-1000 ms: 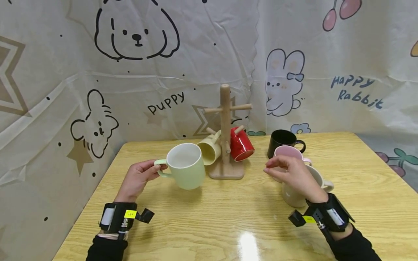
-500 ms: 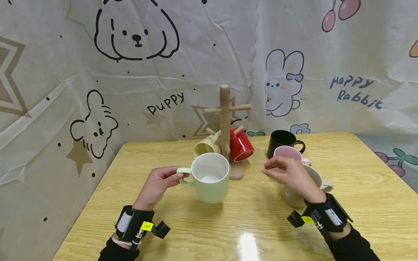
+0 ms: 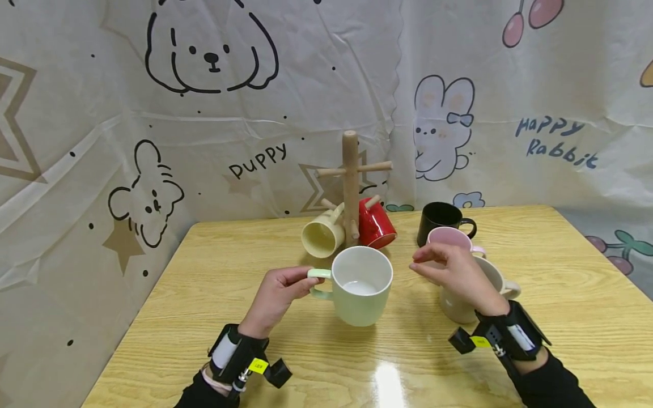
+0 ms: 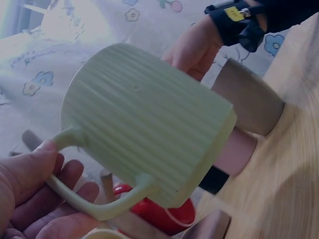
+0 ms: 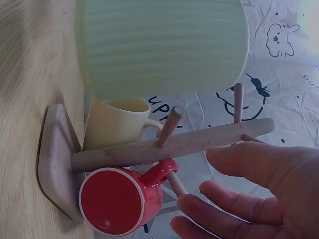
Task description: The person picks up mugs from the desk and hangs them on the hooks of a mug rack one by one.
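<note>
My left hand (image 3: pixel 278 297) pinches the handle of a pale green ribbed mug (image 3: pixel 362 289), held upright above the table in front of the mug tree. In the left wrist view, the thumb presses the top of the mug's handle (image 4: pixel 102 211) and the fingers curl around it. My right hand (image 3: pixel 454 275) hovers at the right, partly covering a pink mug (image 3: pixel 449 237) and a cream mug (image 3: pixel 456 309). Nothing is between its loosely bent fingers, as the right wrist view shows. The wooden mug tree (image 3: pixel 350 170) carries a yellow mug (image 3: pixel 322 235) and a red mug (image 3: pixel 376 224) on its lower pegs.
A black mug (image 3: pixel 440 220) stands behind the pink one, at the back right of the wooden table (image 3: pixel 214 249). The tree's upper pegs (image 3: pixel 374 166) stick out bare. A printed cloth (image 3: pixel 306 68) hangs behind the table.
My left hand has carried the green mug rightward and somewhat nearer to me, so it now covers the mug tree's base. The right hand has stayed almost still.
</note>
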Tool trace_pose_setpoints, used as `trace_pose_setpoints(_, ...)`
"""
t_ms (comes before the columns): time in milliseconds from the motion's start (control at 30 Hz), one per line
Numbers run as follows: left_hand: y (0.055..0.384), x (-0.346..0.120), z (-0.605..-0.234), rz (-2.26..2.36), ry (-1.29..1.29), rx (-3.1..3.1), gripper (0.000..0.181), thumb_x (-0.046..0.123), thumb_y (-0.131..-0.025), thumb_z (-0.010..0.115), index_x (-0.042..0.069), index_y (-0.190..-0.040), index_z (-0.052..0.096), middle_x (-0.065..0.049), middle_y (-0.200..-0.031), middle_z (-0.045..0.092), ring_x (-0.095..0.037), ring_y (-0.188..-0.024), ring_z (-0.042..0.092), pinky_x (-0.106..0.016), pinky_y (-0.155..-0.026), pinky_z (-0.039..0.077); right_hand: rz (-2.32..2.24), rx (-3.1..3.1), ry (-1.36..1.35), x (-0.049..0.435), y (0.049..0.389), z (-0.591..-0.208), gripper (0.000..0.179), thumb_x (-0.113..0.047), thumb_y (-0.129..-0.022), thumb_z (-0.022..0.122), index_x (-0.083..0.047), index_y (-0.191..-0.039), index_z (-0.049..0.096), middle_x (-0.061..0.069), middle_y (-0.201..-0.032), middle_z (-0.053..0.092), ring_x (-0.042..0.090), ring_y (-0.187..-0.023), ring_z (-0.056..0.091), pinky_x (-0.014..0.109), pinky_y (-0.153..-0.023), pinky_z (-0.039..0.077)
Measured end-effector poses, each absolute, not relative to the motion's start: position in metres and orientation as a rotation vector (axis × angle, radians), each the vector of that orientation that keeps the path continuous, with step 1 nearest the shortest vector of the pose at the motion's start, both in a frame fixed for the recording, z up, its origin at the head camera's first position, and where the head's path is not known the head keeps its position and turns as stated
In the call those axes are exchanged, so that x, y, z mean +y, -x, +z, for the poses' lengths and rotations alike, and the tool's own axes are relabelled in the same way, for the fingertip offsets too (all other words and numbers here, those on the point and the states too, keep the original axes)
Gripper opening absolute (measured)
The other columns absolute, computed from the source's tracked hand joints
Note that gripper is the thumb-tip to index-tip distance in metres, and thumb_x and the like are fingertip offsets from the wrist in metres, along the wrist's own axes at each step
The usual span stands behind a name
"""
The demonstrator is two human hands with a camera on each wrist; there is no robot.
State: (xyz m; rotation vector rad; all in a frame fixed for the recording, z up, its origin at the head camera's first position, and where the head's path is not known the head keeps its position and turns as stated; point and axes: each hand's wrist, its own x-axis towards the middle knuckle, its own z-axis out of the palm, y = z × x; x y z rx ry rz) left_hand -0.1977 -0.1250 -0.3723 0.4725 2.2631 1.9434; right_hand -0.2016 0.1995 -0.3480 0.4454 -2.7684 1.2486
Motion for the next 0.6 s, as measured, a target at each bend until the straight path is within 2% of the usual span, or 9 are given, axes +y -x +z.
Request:
trace_pose_setpoints(333,0.193,-0.112,-0.376,1.981,-0.38,2.25,0.025,0.011,-0.087,0.061,-0.003,-0.108,0.065,0.014,-0.087,0.067,-0.002,-0.084,0.059,-0.02,-0.075,0.048,1.244,-2.757,-0.448,0.201,0.201,-0.346,0.02,-0.02,-0.083,0.068,-0.006,-0.097,0.066,0.009,-0.095,0.067,0.018,-0.085,0.065,0.027,-0.073,0.055)
trace_pose_setpoints(600,0.193,-0.111,-0.378,1.937,-0.339,2.262,0.027,0.017,-0.088,0.061,0.0,-0.108,0.066,-0.008,-0.101,0.069,-0.007,-0.089,0.063,-0.023,-0.077,0.05,1.23,-2.758,-0.447,0.2,0.2,-0.346,0.02,-0.02,-0.083,0.068,-0.005,-0.097,0.066,0.008,-0.094,0.067,0.02,-0.087,0.065,0.03,-0.075,0.055)
